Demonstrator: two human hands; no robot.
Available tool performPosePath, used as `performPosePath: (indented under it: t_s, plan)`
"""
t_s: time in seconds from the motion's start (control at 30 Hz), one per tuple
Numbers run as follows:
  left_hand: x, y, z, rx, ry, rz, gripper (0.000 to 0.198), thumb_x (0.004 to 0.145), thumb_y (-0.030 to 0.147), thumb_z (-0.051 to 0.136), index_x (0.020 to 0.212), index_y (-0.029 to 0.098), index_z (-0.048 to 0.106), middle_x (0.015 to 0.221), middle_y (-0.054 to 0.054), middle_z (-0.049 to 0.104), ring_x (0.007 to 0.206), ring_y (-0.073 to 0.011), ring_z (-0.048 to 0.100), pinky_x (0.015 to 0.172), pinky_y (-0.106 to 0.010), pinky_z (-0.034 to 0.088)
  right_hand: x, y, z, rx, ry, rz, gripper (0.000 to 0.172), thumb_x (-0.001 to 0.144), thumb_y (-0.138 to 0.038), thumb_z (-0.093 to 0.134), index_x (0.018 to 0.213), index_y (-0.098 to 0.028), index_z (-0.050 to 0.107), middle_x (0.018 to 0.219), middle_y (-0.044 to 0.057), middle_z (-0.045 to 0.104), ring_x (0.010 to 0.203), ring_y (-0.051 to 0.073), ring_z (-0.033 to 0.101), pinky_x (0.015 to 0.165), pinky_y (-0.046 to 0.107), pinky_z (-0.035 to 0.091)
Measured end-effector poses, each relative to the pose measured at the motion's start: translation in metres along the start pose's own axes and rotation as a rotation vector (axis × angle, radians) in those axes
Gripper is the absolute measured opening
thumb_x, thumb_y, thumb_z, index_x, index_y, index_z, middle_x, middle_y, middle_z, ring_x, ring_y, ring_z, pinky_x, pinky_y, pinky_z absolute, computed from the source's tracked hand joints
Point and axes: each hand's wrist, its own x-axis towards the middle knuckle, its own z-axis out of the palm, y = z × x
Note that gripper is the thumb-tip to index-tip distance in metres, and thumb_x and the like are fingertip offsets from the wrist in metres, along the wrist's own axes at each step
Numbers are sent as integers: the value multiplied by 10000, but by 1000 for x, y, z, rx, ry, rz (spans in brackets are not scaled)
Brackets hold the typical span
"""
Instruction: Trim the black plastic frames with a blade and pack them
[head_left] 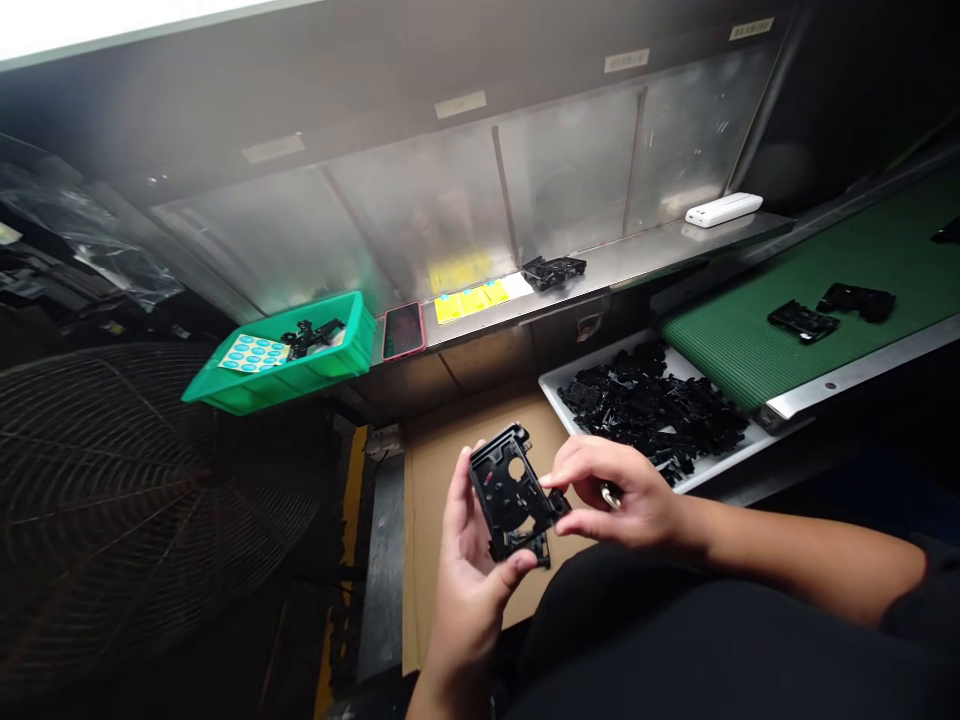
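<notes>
the black plastic frame [496, 497] sits in the left hand [469, 570], clasped along its sides between thumb and fingers, its open face tilted upward. at its right edge, the right hand [634, 490] pinches a small black piece [556, 504] narrowly between thumb and forefinger; whether that piece is separate i cannot tell. a shiny metal item [610, 496] shows under the curled right fingers. the step in hand looks like detail work on that edge, and the next move seems to call for a steady left hold and careful right fingertips. beneath the grip lies cardboard [429, 590].
</notes>
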Motion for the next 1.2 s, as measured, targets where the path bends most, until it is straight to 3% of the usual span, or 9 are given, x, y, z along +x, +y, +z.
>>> performPosePath:
  t_s: [0.17,0.27,0.4,0.57,0.67,0.8,1.03,1.1,1.2]
  plan:
    - [-9,8,-5,266,23,198,999,766,207,810,1557,455,253,1709,-10,162,1555,-308,184,1223,-445,346,-1,-7,-5,-17,-61,-72,340,866,-225,781,1186,-190,672,926,68,652,645,113,517,517,215,454]
    - [-11,13,-4,357,32,256,1046,734,206,838,1569,414,243,1684,-64,247,1548,-322,221,1252,-493,273,-1,-12,-9,-30,-80,-83,342,868,-207,776,1193,-184,671,910,71,644,667,126,530,516,217,456]
    - [-9,20,-2,410,43,339,1065,643,273,909,1538,329,335,1577,-141,419,1464,-371,393,1216,-565,318,-1,-19,-13,-44,-86,-53,321,878,-251,770,1181,-193,680,910,75,648,638,126,519,498,225,449]
    - [-7,24,-4,522,72,489,822,570,372,947,1299,295,576,1454,-122,502,1409,-375,436,1182,-592,338,-4,-24,-13,-46,-75,-22,303,885,-281,765,1169,-204,692,901,71,651,618,125,499,498,237,442]
    - [-8,24,-5,586,72,542,743,556,438,944,1207,289,619,1413,-112,518,1393,-371,436,1151,-602,369,-6,-26,-12,-43,-79,18,321,882,-289,770,1184,-214,694,925,77,655,631,133,515,501,246,443]
    - [-12,28,0,514,47,558,665,572,341,951,1145,298,616,1464,-89,492,1399,-362,445,1144,-621,369,-7,-32,-11,-25,-64,25,314,898,-285,755,1201,-228,694,908,68,661,641,137,519,533,259,461]
    - [-24,37,11,412,29,411,436,661,280,904,1001,285,631,1511,-41,463,1477,-361,358,1180,-642,322,-10,-37,-9,-39,-60,81,295,886,-353,764,1157,-247,719,913,57,667,617,135,525,568,294,495]
    - [-27,37,13,392,52,406,489,661,249,902,1059,297,622,1517,-43,454,1485,-363,348,1186,-642,316,-11,-37,-9,-36,-57,86,298,883,-355,766,1160,-253,720,917,55,666,632,140,535,580,298,499]
    - [-29,36,16,340,106,394,900,613,268,935,1379,373,473,1544,-80,422,1476,-386,358,1162,-664,340,-12,-37,-9,-31,-64,74,304,890,-319,762,1181,-250,707,914,50,662,655,138,529,595,288,496]
